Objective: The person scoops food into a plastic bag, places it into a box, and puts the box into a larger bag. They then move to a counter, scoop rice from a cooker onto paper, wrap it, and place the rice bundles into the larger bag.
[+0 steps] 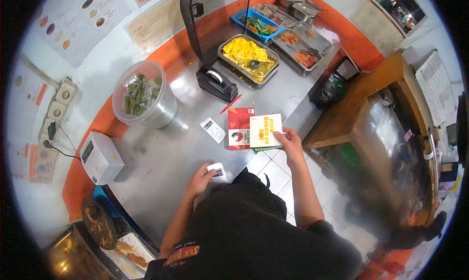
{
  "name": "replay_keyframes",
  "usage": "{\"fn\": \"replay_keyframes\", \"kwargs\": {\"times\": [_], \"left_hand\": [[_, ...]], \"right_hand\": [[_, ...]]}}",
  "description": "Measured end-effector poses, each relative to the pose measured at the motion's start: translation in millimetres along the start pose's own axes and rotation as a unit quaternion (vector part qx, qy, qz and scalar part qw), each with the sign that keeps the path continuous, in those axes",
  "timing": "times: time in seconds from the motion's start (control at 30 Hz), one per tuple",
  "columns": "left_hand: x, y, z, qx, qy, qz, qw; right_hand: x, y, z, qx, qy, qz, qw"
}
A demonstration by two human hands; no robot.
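Note:
My left hand [200,179] is closed on a small stack of white printed labels [218,173], low over the front edge of the steel counter [151,158]. Between the thumb and fingers of my right hand [289,142] is the edge of a cream card box [264,129] with orange lettering. That box overlaps a red printed box [238,121]. A single printed slip [212,130] lies flat on the steel, left of the red box. Behind them a red pen [230,104] rests near a black tape dispenser [216,84].
A clear tub [144,95] of green packets and a white label printer [101,158] stand at the left. Farther back are a tray of yellow food [249,56], a blue basket [260,25] and steel trays [299,49]. A wooden cabinet [359,109] stands at the right.

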State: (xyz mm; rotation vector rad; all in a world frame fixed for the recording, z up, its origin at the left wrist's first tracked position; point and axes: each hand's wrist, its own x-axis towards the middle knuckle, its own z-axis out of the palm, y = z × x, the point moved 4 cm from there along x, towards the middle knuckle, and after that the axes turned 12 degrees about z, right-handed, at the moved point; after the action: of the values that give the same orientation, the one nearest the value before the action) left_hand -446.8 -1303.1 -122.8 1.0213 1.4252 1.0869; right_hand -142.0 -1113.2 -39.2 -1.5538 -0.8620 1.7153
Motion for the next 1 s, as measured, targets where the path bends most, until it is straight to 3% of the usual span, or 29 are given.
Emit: {"fn": "replay_keyframes", "kwargs": {"times": [0.03, 0.1, 0.13, 0.2, 0.23, 0.3, 0.37, 0.4, 0.43, 0.47, 0.5, 0.53, 0.57, 0.6, 0.63, 0.7, 0.77, 0.83, 0.9, 0.97, 1.0], "left_hand": [[12, 16, 12, -0.101, -0.073, -0.066, 0.990], [41, 59, 41, -0.247, -0.111, -0.028, 0.962], [63, 65, 48, -0.246, -0.116, -0.024, 0.962], [115, 73, 55, -0.057, -0.083, 0.098, 0.990], [134, 72, 60, 0.017, -0.008, 0.066, 0.998], [163, 62, 62, 0.167, 0.129, 0.243, 0.947], [176, 43, 73, 0.064, 0.226, 0.287, 0.929], [216, -22, 70, -0.393, 0.152, 0.159, 0.893], [218, -29, 66, -0.157, 0.135, 0.191, 0.959], [220, -37, 66, -0.268, 0.128, 0.145, 0.944], [211, -33, 65, -0.102, 0.171, 0.167, 0.966], [219, -54, 55, -0.047, 0.158, 0.210, 0.964], [199, -26, 63, -0.128, 0.092, 0.157, 0.975], [204, -35, 61, -0.220, 0.076, 0.132, 0.964], [194, -31, 61, -0.210, 0.092, 0.107, 0.967], [176, -14, 70, -0.244, 0.038, 0.097, 0.964], [163, -13, 83, -0.354, -0.022, 0.065, 0.933], [148, -9, 99, -0.374, -0.024, 0.070, 0.925], [139, -10, 117, -0.396, -0.017, 0.072, 0.915], [130, -18, 114, -0.297, -0.007, 0.060, 0.953], [138, -37, 109, -0.345, -0.014, 0.036, 0.938]], "right_hand": [[-3, 0, -3, 0.005, 0.003, -0.002, 1.000], [-8, 2, -10, 0.013, 0.009, -0.009, 1.000], [-8, 6, -15, 0.026, 0.009, -0.016, 0.999], [-10, 9, -17, 0.040, 0.010, -0.029, 0.999], [-12, 12, -11, 0.091, -0.031, -0.004, 0.995], [-7, 24, 4, 0.149, -0.086, 0.008, 0.985], [9, 43, 20, 0.086, -0.137, 0.040, 0.986], [33, 66, 24, 0.051, -0.114, 0.042, 0.991], [42, 73, 28, -0.008, -0.099, 0.037, 0.994], [47, 78, 32, -0.004, -0.080, 0.060, 0.995], [68, 94, 33, -0.076, -0.065, 0.002, 0.995], [65, 91, 35, -0.079, -0.040, -0.008, 0.996], [61, 86, 34, -0.085, -0.020, -0.016, 0.996], [61, 81, 33, -0.136, -0.010, -0.053, 0.989], [63, 77, 33, -0.191, -0.004, -0.086, 0.978], [65, 73, 34, -0.348, 0.047, -0.129, 0.927], [70, 76, 30, -0.305, 0.057, -0.069, 0.948], [115, 116, 39, -0.288, 0.089, -0.037, 0.953], [109, 107, 41, -0.278, -0.091, 0.010, 0.956], [73, 97, 42, -0.217, -0.102, 0.043, 0.970], [65, 96, 44, -0.157, -0.153, 0.018, 0.975]]}}
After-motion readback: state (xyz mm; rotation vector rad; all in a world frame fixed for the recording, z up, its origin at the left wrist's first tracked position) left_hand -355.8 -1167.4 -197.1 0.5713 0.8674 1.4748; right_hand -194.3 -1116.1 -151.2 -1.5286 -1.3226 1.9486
